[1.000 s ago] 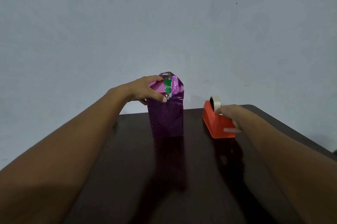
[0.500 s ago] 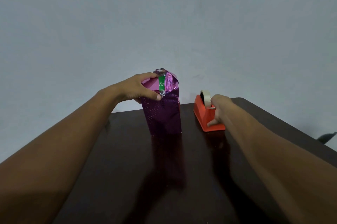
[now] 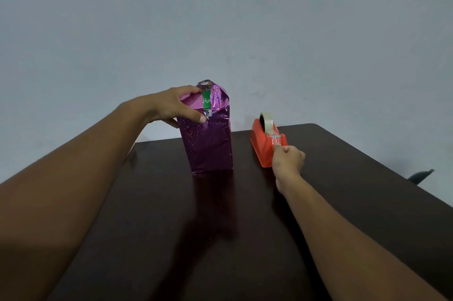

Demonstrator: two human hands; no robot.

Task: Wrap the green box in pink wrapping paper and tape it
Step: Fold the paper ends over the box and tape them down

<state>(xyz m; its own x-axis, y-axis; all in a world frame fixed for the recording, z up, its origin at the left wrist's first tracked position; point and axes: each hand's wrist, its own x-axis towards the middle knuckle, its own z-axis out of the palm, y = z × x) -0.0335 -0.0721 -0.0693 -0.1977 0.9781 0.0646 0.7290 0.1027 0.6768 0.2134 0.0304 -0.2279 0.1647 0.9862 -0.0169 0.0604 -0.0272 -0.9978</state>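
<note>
the green box (image 3: 206, 100) stands upright on the dark table (image 3: 343, 178), wrapped almost to its top in pink wrapping paper (image 3: 208, 144), with only a narrow green strip showing at the upper end where the flaps have not closed. the left hand (image 3: 171, 107) grips that top end, thumb pressed on the near face and fingers curled over the folded flap, so the fold sits directly under its fingertips. off to the far side of the box from that hand, well apart from it, the orange tape dispenser (image 3: 263, 147) sits with its roll (image 3: 268, 120) up; the right hand (image 3: 288, 160) is just in front of the cutter, fingers curled and pinching what looks like the free end of the tape (image 3: 275, 138), though the strip itself is too thin to see clearly. the step in hand seems to be pulling off a piece. to do it well, draw the strip toward the body in line with the roll, then snap it down across the blade; the dispenser may slide if pulled sideways. keep the left thumb firm so the flap under it does not spring open, and leave a bare patch beside the thumb for the tape to land across the seam.
</note>
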